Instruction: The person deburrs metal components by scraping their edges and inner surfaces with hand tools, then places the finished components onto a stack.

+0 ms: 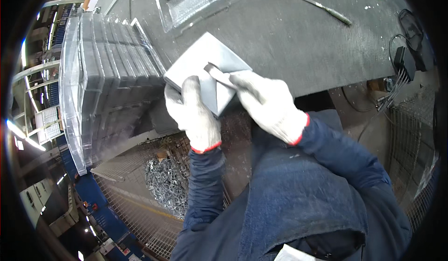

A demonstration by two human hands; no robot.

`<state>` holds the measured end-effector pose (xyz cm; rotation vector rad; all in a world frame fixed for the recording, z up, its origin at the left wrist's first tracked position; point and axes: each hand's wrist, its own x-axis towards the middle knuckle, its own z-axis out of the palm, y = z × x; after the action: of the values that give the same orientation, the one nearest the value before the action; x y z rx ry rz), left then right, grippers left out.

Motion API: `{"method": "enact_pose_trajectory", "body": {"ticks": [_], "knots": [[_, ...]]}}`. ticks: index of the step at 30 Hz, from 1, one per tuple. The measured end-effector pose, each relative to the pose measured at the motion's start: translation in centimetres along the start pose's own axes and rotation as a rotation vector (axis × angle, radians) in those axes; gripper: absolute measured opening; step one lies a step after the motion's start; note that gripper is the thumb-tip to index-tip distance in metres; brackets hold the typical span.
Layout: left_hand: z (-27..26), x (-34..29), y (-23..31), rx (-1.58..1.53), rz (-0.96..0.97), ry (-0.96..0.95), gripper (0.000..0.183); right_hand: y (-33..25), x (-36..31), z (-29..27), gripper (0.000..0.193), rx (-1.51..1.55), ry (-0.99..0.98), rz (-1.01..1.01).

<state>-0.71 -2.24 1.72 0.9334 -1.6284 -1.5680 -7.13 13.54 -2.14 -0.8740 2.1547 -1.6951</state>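
My left hand, in a white knit glove with a red cuff and grey-stained fingertips, grips the near left side of a flat, square, white-grey piece. One finger lies on its top face. My right hand, gloved alike, is closed on the right side of this piece, with a dark-tipped finger reaching across the top. A crease or fold line and a greyer part show beneath that finger. What the piece is made of, I cannot tell. Its underside and the fingers below it are hidden.
Clear plastic trays stand stacked at the left. Another clear tray lies at the far side of the dark worktable. A thin tool rests farther right, near a black cabled device. Below, a wire basket holds metal parts.
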Motion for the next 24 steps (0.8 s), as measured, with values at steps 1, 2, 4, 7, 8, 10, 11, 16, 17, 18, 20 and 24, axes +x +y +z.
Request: {"method": "enact_pose_trajectory", "body": {"ticks": [1,2,4,7,8,10,11,16,17,18,20,24], "knots": [[0.3,-0.3,-0.7,-0.041,0.05,0.03,0.059,-0.8,-0.7,-0.7,0.031,0.025,-0.015,0.113],[0.5,-0.1,-1.0,-0.015,0.076,0.045,0.061,0.0,-0.9,-0.8,0.034,0.098,0.004,0.072],[0.9,-0.6,0.1,-0.047,-0.006,0.032,0.059,0.0,0.0,-1.2,0.034,0.022,-0.001,0.054],[0.6,-0.3,0.5,-0.083,-0.084,0.0,0.056,0.4,1.0,-0.2,0.032,-0.08,0.035,-0.107],[0.4,-0.5,0.0,-0.084,-0.085,0.0,0.056,0.1,0.1,-0.2,0.032,-0.081,0.035,-0.106],[0.0,-0.5,-1.0,-0.028,0.005,0.068,0.053,-0.4,-1.6,-0.7,0.031,-0.139,-0.003,-0.068],[0.0,-0.2,-1.0,-0.064,-0.004,0.046,0.052,0.5,-2.0,-0.6,0.032,-0.137,0.05,-0.168],[0.8,-1.2,-0.5,-0.012,0.029,0.099,0.052,-0.4,-0.6,-0.3,0.036,-0.192,0.045,-0.188],[0.8,-1.3,-0.6,0.026,0.071,0.1,0.053,-1.0,-1.5,0.0,0.037,-0.231,0.059,-0.205],[1.1,-1.1,-1.1,0.059,0.114,0.095,0.053,-1.3,-2.0,0.2,0.038,-0.276,0.078,-0.223],[1.1,-1.1,-1.2,0.09,0.159,0.132,0.055,-1.4,-3.6,-0.6,0.042,-0.207,0.062,-0.187],[0.8,-1.3,-0.2,0.047,0.074,0.105,0.055,-1.2,-2.5,-2.2,0.032,-0.225,0.149,-0.269]]}}
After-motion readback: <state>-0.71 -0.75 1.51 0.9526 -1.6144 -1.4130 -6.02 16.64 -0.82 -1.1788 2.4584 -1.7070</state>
